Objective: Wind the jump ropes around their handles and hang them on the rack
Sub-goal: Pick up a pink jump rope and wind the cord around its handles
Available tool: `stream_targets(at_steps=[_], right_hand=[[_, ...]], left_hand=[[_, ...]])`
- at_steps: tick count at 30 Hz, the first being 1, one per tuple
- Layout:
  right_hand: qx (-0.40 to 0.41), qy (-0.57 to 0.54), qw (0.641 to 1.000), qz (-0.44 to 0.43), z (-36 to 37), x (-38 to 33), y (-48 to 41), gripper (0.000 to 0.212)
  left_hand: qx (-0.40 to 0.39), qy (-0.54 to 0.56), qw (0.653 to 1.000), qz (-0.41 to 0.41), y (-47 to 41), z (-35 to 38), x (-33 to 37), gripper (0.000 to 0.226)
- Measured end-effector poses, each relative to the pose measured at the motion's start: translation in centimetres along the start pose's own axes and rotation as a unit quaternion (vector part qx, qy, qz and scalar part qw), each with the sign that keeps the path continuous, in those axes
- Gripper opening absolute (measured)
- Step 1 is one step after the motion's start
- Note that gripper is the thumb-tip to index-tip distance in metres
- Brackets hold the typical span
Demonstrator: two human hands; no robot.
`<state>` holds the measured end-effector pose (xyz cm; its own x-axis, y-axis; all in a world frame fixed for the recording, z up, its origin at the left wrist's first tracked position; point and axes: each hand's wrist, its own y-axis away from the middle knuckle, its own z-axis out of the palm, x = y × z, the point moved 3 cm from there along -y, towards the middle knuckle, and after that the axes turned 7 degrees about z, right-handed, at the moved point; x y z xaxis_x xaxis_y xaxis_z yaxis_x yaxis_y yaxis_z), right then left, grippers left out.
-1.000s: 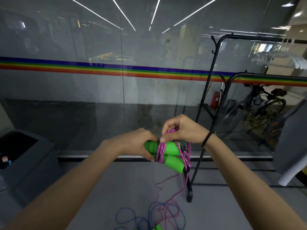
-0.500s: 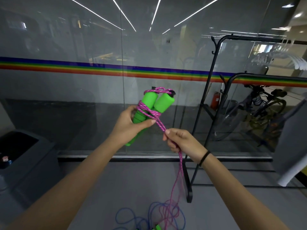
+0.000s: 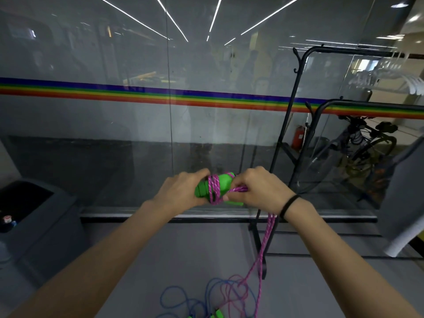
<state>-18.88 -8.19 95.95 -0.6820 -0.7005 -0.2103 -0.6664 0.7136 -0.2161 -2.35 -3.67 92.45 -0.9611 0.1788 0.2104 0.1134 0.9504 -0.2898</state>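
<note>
My left hand point(image 3: 181, 191) grips the two green handles point(image 3: 222, 184) of a jump rope, held level in front of me. Several turns of pink rope point(image 3: 214, 188) lie wound round the handles. My right hand point(image 3: 261, 189) pinches the pink rope at the handles' right end. The loose pink rope point(image 3: 263, 244) hangs from that hand down to the floor. A blue jump rope point(image 3: 183, 299) with green handles point(image 3: 219, 314) lies in loops on the floor below. The black rack point(image 3: 296, 106) stands to the right, behind my right hand.
A glass wall with a rainbow stripe point(image 3: 160, 97) runs across in front. A dark bin point(image 3: 34, 216) stands at the left. White hangers point(image 3: 390, 81) hang on the rack's top bar, and a grey cloth point(image 3: 403, 191) hangs at the right edge. A bicycle point(image 3: 367, 148) stands behind the glass.
The handles came down from an upright raised position to level at waist height. My right hand went up from the hanging rope to the handles, and more turns of pink rope lie round them.
</note>
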Motion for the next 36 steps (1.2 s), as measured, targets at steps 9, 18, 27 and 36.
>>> stream_targets(at_steps=[9, 18, 27, 36], right_hand=[[-0.141, -0.409, 0.9, -0.059, 0.4, 0.3, -2.1, 0.012], [-0.073, -0.589, 0.802, 0.075, 4.5, 2.4, -2.4, 0.046], [-0.139, -0.424, 0.892, 0.069, 4.3, 0.5, -0.5, 0.035], [-0.063, -0.135, 0.988, -0.029, 1.6, 0.0, -0.9, 0.028]], left_hand=[[-0.168, 0.22, 0.952, 0.134, 0.6, 0.6, 1.7, 0.042], [0.018, 0.531, 0.846, 0.048, 0.6, -0.6, 1.9, 0.033], [0.237, 0.446, 0.842, -0.19, 0.2, -0.6, -1.8, 0.062], [-0.032, -0.048, 0.998, -0.024, 0.5, 0.1, -0.7, 0.057]])
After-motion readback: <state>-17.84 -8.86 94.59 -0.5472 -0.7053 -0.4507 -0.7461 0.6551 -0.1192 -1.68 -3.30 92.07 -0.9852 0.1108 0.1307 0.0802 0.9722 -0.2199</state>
